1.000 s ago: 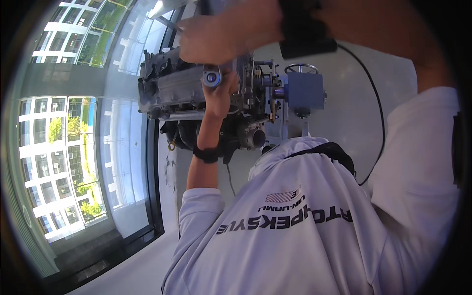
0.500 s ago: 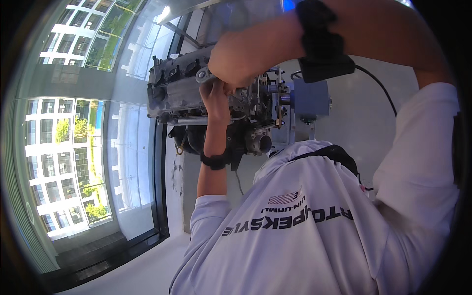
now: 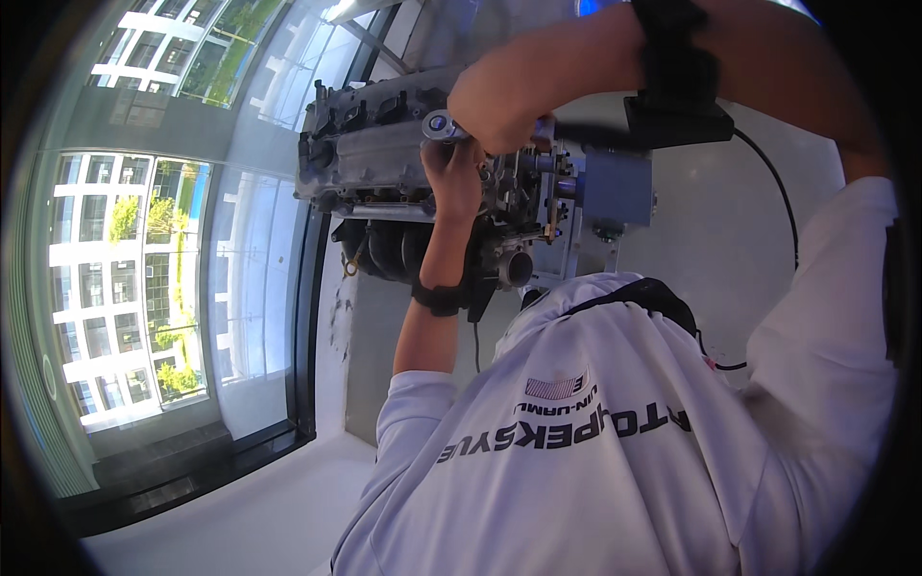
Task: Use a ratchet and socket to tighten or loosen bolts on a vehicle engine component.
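Head view: at twelve o'clock, both hands work a ratchet on the engine block. Right hand wraps its handle; left hand steadies beneath. Steel, stiff, likely oily: hold the handle.

- Where are the hands?
- Both are up high. The left hand reaches straight up, fingers curled.
- And the other?
- The right hand is a closed fist, with its arm bent across.

Bright window daylight; edges bend, perhaps slightly blurred.
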`<state>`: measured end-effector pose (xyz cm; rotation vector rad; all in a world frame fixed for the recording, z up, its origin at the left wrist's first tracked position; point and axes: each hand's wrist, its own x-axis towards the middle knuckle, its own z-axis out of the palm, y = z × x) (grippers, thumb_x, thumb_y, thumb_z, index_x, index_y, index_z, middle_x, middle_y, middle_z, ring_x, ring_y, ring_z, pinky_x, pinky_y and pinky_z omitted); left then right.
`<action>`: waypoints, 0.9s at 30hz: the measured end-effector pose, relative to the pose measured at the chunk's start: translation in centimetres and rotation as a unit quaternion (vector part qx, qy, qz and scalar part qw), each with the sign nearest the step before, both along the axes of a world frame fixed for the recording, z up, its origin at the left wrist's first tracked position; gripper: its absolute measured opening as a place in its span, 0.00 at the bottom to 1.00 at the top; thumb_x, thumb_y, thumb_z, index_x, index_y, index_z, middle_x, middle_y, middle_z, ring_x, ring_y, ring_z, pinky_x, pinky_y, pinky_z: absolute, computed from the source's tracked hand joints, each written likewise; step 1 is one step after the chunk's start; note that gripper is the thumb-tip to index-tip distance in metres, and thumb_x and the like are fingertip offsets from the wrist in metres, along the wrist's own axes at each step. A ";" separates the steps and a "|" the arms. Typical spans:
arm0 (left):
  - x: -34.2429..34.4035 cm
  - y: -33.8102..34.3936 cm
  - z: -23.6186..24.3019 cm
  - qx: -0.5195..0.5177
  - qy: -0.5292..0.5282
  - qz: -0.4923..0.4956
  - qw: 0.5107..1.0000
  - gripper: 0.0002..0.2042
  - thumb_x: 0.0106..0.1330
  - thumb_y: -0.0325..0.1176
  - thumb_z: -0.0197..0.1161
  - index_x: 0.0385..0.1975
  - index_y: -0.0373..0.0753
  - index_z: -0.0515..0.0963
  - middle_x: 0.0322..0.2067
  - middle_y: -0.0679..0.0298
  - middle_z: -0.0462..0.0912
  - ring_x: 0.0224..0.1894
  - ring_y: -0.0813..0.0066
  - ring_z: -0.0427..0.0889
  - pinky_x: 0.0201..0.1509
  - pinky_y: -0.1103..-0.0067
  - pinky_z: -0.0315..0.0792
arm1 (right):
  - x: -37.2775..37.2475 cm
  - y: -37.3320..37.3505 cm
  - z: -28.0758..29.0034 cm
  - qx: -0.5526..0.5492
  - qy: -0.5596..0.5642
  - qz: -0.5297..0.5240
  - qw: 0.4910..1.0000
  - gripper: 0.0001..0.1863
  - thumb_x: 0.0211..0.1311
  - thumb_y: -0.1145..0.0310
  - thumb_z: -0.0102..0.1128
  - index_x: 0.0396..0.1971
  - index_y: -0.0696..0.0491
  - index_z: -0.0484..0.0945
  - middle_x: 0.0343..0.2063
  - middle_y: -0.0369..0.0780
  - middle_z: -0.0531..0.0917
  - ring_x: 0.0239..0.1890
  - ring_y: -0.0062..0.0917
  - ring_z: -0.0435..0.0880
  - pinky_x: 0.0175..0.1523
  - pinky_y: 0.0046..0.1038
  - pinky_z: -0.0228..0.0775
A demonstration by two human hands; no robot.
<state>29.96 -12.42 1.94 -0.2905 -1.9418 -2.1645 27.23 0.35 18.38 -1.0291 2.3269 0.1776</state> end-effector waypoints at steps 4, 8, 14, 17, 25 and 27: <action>0.3 2.5 0.3 0.084 0.055 0.135 0.986 0.04 0.61 0.25 0.56 0.24 0.35 0.72 0.17 0.71 0.71 0.18 0.87 0.64 0.21 0.85 0.54 | -0.9 -1.2 0.3 -0.014 0.102 0.070 0.992 0.08 0.41 0.68 0.65 0.21 0.58 0.82 0.21 0.42 0.84 0.25 0.29 0.85 0.32 0.31 0.77; 0.1 -0.5 0.2 0.042 -0.053 -0.067 0.995 0.08 0.64 0.25 0.54 0.22 0.36 0.68 0.13 0.70 0.64 0.14 0.83 0.60 0.19 0.79 0.52 | -1.9 -3.1 -0.3 0.033 0.246 0.171 0.954 0.10 0.40 0.67 0.66 0.21 0.59 0.82 0.21 0.44 0.83 0.27 0.33 0.84 0.32 0.32 0.77; 0.2 3.0 -0.9 0.079 0.031 0.153 0.985 0.04 0.60 0.21 0.59 0.32 0.36 0.72 0.20 0.72 0.71 0.18 0.87 0.65 0.20 0.84 0.54 | 0.4 -0.9 -0.4 0.023 0.131 0.111 0.985 0.10 0.42 0.67 0.66 0.20 0.59 0.81 0.21 0.45 0.82 0.27 0.36 0.84 0.31 0.34 0.76; 0.7 2.0 -1.6 0.115 0.005 0.102 0.988 0.06 0.60 0.20 0.59 0.33 0.36 0.72 0.25 0.72 0.73 0.25 0.88 0.68 0.27 0.86 0.60 | -0.2 -0.4 -0.3 0.022 0.128 0.115 0.985 0.11 0.42 0.67 0.66 0.20 0.60 0.81 0.20 0.46 0.82 0.27 0.37 0.83 0.31 0.35 0.76; 1.1 2.3 -0.7 0.042 0.011 0.009 0.999 0.04 0.62 0.21 0.54 0.27 0.31 0.76 0.20 0.72 0.74 0.21 0.84 0.68 0.24 0.82 0.63 | -1.3 1.4 -0.2 -0.028 0.196 0.213 0.957 0.12 0.43 0.66 0.66 0.20 0.60 0.79 0.17 0.45 0.80 0.25 0.40 0.82 0.30 0.37 0.74; 0.9 1.6 -0.7 -0.070 0.036 0.017 0.997 0.04 0.55 0.21 0.54 0.24 0.29 0.77 0.16 0.66 0.76 0.20 0.81 0.70 0.24 0.80 0.65 | -1.7 0.7 -0.3 -0.070 0.190 0.272 0.941 0.12 0.43 0.66 0.66 0.20 0.60 0.78 0.17 0.45 0.80 0.24 0.41 0.81 0.30 0.37 0.73</action>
